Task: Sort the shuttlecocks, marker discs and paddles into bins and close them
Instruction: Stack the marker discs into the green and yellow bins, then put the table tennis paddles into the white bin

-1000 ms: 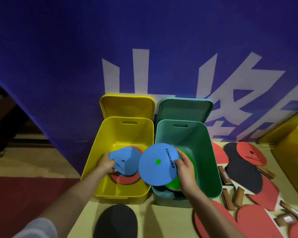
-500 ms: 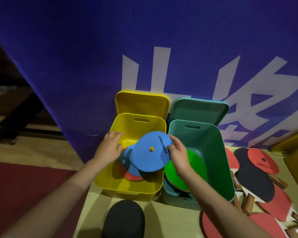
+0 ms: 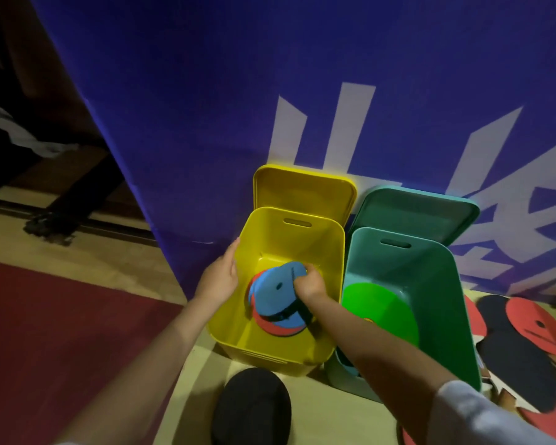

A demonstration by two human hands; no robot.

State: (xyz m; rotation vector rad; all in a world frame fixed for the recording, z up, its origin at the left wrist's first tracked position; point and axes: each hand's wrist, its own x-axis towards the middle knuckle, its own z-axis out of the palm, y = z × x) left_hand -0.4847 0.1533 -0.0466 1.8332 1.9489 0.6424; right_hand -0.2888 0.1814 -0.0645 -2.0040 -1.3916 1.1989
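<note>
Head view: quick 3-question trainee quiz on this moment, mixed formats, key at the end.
1. True or false: the yellow bin has its lid shut.
2. Multiple choice: the right hand is (a) inside the yellow bin on the blue disc, (b) inside the green bin, (c) on a paddle.
3. Fill in: the large disc lying in the green bin is ____.

Key: 1 false, the lid stands open behind it. 2 a. 3 bright green.
</note>
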